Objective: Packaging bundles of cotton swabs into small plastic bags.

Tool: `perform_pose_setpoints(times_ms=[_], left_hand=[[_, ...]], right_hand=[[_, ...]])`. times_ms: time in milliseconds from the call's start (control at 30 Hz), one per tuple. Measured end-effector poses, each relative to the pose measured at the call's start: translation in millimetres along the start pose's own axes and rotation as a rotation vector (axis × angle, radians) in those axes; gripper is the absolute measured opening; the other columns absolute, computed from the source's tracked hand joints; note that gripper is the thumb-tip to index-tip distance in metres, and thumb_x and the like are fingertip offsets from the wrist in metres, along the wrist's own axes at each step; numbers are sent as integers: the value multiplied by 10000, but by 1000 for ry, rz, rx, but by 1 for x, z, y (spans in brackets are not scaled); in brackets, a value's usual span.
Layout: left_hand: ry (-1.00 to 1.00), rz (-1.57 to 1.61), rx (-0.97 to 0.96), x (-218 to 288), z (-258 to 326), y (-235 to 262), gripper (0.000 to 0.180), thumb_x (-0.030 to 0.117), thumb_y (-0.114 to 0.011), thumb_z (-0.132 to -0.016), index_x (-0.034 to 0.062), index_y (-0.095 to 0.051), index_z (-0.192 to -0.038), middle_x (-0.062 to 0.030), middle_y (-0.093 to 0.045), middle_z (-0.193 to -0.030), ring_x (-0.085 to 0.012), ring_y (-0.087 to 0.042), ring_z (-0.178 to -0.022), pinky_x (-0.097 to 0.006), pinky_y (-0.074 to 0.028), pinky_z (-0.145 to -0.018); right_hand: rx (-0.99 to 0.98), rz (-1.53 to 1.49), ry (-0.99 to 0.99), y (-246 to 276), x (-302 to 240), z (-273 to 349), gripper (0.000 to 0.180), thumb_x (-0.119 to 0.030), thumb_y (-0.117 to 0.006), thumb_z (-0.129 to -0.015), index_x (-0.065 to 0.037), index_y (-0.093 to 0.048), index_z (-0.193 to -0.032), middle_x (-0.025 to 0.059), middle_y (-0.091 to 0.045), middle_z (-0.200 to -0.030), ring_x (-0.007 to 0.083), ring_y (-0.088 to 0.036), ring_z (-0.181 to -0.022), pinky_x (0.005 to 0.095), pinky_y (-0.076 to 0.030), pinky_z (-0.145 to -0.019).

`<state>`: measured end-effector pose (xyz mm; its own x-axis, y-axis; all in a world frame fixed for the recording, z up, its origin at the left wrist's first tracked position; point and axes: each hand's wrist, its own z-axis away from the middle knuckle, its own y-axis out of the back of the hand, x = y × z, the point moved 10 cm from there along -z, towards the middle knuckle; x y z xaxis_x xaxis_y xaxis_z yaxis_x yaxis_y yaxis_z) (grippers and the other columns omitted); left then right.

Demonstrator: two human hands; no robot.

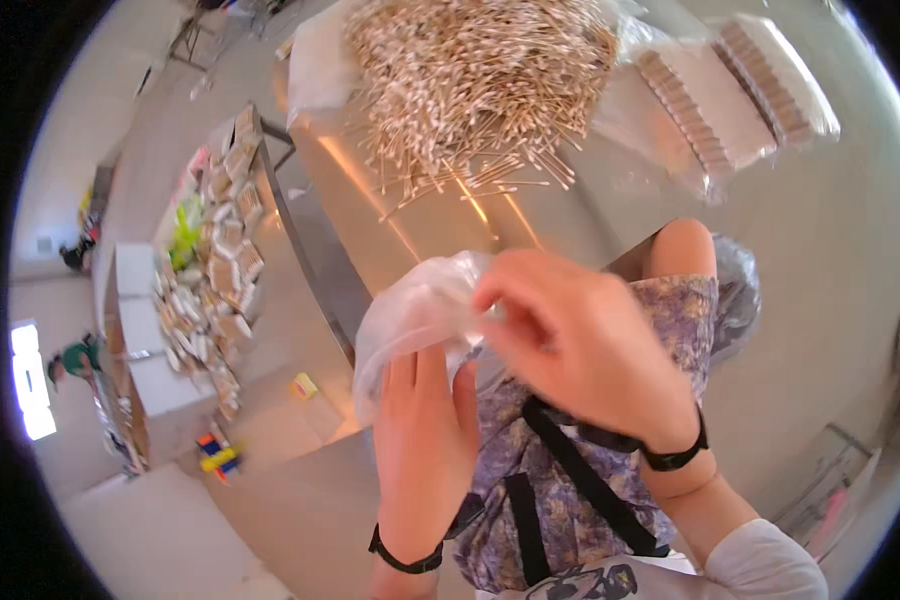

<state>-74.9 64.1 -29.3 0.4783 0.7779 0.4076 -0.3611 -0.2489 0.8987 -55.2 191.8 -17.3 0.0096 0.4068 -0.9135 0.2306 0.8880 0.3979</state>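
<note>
A thin translucent plastic bag (405,310) is between my hands, in front of the metal table (370,215). My left hand (425,430) points upward with its fingers stretched out; the fingertips are covered by the bag's film. From the right, my right hand (580,340) pinches the bag's edge between thumb and fingers, slightly blurred. Beyond the bag, a large heap of cotton swabs (480,80) with pale sticks and white tips lies on the table, some loose ones spread along its near side.
Clear-wrapped packs (730,95) with rows of pale brown edges lie right of the heap. On the left, many small swab packs (225,250) cover another table. A person in green (80,358) is at far left. A yellow-and-blue object (218,455) lies lower left.
</note>
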Motion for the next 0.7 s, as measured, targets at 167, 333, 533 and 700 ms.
perform_pose_setpoints(times_ms=[167,333,533,700], left_hand=[[-95,-242,-17,13,-13,-10,556,111,-698,-793,34,-501,-1307,-162,-519,-1273,-319,-527,-1146,-361,-449,-929],[-157,-280,-133,18,-26,-40,572,126,-707,-787,48,-503,-1315,-152,-516,-1275,-311,-530,-1140,-359,-448,-927],[-136,-375,-162,23,-31,-30,590,144,-718,-779,65,-505,-1324,-141,-513,-1277,-302,-533,-1134,-358,-447,-926],[-131,-374,-169,27,-35,-34,606,159,-727,-773,79,-507,-1332,-131,-510,-1278,-294,-536,-1128,-357,-446,-924]], right_hand=[[322,-47,327,-10,-45,17,169,-128,-622,-687,-49,-555,-820,63,-529,-803,166,-599,-689,285,-468,-502],[448,-181,331,-31,-26,27,168,-136,-594,-692,-43,-533,-819,52,-463,-776,156,-567,-661,281,-451,-475],[516,-308,354,-23,-27,28,197,-161,-630,-654,-45,-510,-758,41,-466,-762,158,-514,-642,290,-415,-444],[538,-294,271,-21,-22,27,194,-168,-607,-675,-60,-478,-773,36,-428,-757,143,-501,-615,272,-453,-481]])
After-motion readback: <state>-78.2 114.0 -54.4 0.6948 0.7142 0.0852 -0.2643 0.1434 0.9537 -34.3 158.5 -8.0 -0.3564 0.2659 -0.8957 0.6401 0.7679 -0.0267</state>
